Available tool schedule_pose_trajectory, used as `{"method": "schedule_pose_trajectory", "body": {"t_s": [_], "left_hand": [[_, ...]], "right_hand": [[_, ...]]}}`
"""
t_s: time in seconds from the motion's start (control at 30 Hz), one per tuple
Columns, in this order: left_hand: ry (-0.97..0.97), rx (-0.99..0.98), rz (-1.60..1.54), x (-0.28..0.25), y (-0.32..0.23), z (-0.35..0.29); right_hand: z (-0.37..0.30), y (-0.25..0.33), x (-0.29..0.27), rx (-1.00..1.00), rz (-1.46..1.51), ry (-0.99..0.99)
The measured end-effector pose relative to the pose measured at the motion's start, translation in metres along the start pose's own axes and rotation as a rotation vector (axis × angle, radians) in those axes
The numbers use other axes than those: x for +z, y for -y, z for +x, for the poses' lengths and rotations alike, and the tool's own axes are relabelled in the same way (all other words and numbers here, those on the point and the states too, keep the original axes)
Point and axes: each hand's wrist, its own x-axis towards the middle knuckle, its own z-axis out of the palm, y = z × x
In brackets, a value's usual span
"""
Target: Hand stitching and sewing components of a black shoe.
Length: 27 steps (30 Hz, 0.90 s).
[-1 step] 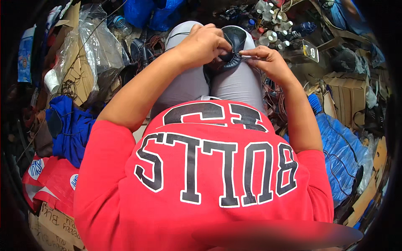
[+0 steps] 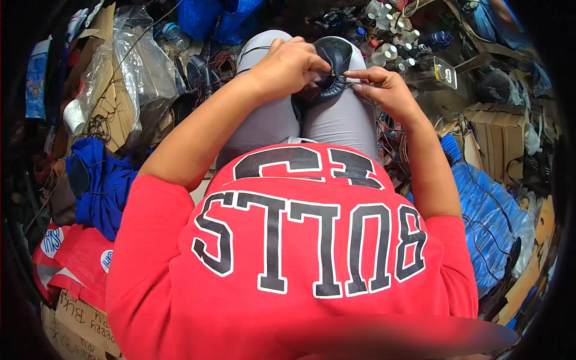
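Observation:
A black leather shoe [image 2: 339, 55] rests between my knees, its opening facing up. A row of stitches or lacing runs along its near edge. My left hand [image 2: 291, 67] is closed at the shoe's left side, thumb and fingers bent over its rim; its fingertips are partly hidden. On the other side, my right hand [image 2: 384, 89] pinches a thin dark strand by the shoe's edge. Whether the strand is thread or lace, I cannot tell.
Small bottles [image 2: 393, 48] crowd beyond my right knee. Clear plastic and cardboard [image 2: 117, 102] lie on the left, above a blue cloth [image 2: 99, 180]. A blue plastic-wrapped bundle [image 2: 483, 222] and brown cardboard [image 2: 495, 135] fill the right side. Tangled cords run around my legs.
My left hand's fingers have shifted slightly at the shoe's rim, and the shoe has tilted a little. My right hand has stayed almost in place.

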Motion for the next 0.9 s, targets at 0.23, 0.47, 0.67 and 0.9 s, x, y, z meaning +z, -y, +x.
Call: {"method": "schedule_pose_trajectory", "body": {"t_s": [0.23,0.47,0.67,0.9], "left_hand": [[0.061,-0.308,-0.307,0.015,0.0,0.001],[0.122,-0.372,-0.418,0.021,-0.001,0.017],[-0.02,-0.247,-0.214,-0.001,0.004,0.006],[0.149,-0.294,-0.347,-0.005,-0.015,0.008]], "right_hand": [[0.006,-0.006,0.016,0.064,0.231,-0.148],[0.019,-0.001,0.012,0.058,0.044,-0.097],[0.011,-0.011,-0.003,-0.017,0.015,-0.14],[-0.022,-0.032,0.002,-0.015,-0.059,-0.201]]}}
